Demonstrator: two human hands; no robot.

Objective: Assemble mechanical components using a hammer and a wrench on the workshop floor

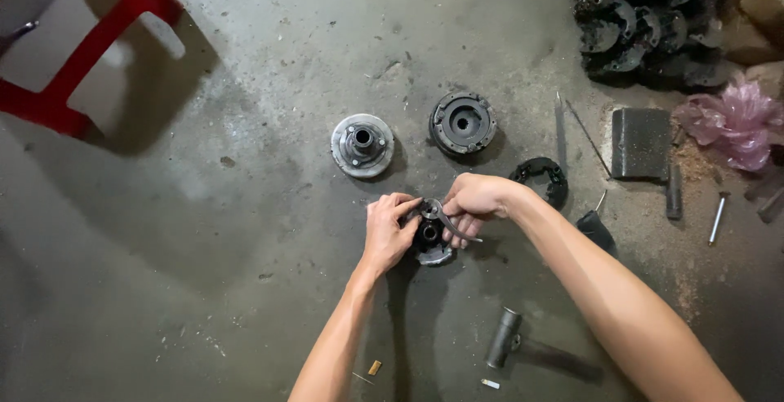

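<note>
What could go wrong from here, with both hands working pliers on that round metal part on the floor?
The pliers in the right hand could slip off the round part and nip the left hand, whose fingers sit right beside the tool. The part rests loose on the bare concrete floor, so it may shift under force. Anything small that pops free could roll toward the metal cylinder and be lost.

Bare grey concrete floor [204, 230] fills the frame — stained, scuffed, dotted with grit and pale flecks. A red plastic stool [77, 51] sits at upper left, casting a soft shadow down to the right. Sawdust [694, 161] scatters at right — light falls flat and dim overall.
</note>
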